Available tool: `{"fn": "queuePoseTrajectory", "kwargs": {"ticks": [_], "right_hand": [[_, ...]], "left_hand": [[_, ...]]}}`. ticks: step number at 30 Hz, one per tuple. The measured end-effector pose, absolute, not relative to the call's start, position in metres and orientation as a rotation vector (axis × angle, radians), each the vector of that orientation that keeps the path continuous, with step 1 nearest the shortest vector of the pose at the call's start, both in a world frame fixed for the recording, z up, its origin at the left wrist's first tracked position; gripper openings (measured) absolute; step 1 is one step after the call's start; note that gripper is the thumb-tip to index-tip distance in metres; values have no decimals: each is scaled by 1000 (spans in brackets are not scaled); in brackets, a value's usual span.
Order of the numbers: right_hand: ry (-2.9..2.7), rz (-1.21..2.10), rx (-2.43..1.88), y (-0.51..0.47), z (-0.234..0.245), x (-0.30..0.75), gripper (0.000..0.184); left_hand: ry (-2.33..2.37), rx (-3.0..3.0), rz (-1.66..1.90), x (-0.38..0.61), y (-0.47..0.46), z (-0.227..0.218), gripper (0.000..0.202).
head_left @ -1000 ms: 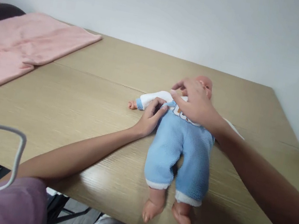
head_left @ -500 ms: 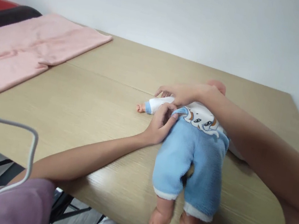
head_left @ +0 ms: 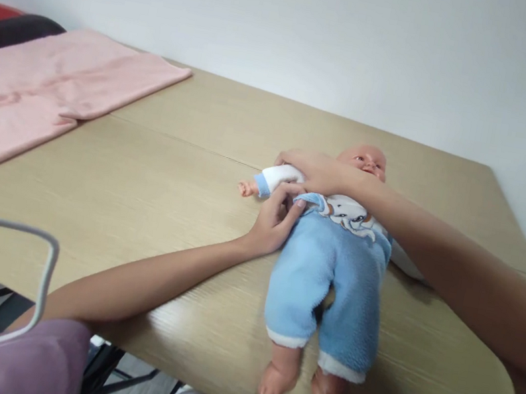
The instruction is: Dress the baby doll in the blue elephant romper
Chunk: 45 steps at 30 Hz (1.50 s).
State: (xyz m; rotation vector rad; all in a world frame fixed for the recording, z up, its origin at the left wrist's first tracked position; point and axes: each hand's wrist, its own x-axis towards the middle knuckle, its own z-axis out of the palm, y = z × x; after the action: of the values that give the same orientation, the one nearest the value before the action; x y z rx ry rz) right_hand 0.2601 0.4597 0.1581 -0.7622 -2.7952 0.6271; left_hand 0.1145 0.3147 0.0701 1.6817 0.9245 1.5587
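A baby doll (head_left: pixel 329 282) lies on its back on the wooden table (head_left: pixel 153 192), head toward the wall, bare feet toward me. It wears fluffy blue trousers and a white top with a cartoon print. My left hand (head_left: pixel 275 218) pinches the blue waistband at the doll's side, fingers closed on the cloth. My right hand (head_left: pixel 315 171) reaches across the doll's chest and grips its white sleeve near the shoulder. The doll's small hand (head_left: pixel 247 188) sticks out of the blue cuff to the left.
A pink cloth (head_left: pixel 33 91) lies spread at the table's far left, over a dark chair back (head_left: pixel 8 30). A white cable (head_left: pixel 22 278) loops at the lower left. A white wall runs behind the table. The table's near edge drops to dark chair legs.
My right hand has moved from the doll's chest to its sleeve, uncovering the printed top and the face. My left hand stays at the waistband. The view shifted slightly.
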Motion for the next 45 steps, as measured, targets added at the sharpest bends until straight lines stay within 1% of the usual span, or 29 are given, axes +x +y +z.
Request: {"fn": "queuePoseTrajectory", "kwargs": {"ticks": [4, 6, 8, 11, 13, 15, 20, 23, 26, 27, 31, 38, 42, 45], "right_hand": [[-2472, 827, -878, 442, 162, 282, 39], [-2331, 952, -836, 438, 162, 292, 40], [-2231, 1082, -755, 436, 162, 298, 42], [-2191, 1207, -617, 432, 163, 303, 43], [-2221, 1211, -549, 427, 166, 303, 40], [-2268, 1154, -538, 421, 168, 303, 35], [-2415, 789, -602, 407, 171, 305, 28], [-2375, 532, -718, 392, 170, 308, 27], [-2273, 408, -915, 367, 174, 312, 16], [-2263, 413, -958, 358, 177, 314, 16], [-2375, 570, -953, 325, 187, 322, 33], [-2410, 702, -895, 324, 181, 337, 37], [-2237, 887, -945, 330, 169, 340, 35], [-1997, 1054, -935, 333, 159, 341, 44]], "left_hand": [[818, 1885, 1699, 114, 313, 70, 21], [779, 2042, 1806, 112, 312, 70, 14], [789, 2157, 1920, 111, 311, 70, 10], [815, 2198, 2069, 109, 310, 67, 15], [781, 2155, 2121, 109, 310, 63, 17], [734, 2072, 2100, 111, 312, 58, 16], [662, 1826, 2008, 115, 319, 51, 15], [710, 1795, 1989, 113, 322, 50, 16], [780, 1787, 1957, 111, 323, 50, 20], [790, 1772, 1948, 111, 323, 50, 20], [801, 1721, 1927, 113, 323, 51, 25], [803, 1411, 1822, 120, 326, 53, 39], [844, 1384, 1841, 120, 329, 54, 44], [868, 1377, 1838, 121, 329, 55, 44]]}}
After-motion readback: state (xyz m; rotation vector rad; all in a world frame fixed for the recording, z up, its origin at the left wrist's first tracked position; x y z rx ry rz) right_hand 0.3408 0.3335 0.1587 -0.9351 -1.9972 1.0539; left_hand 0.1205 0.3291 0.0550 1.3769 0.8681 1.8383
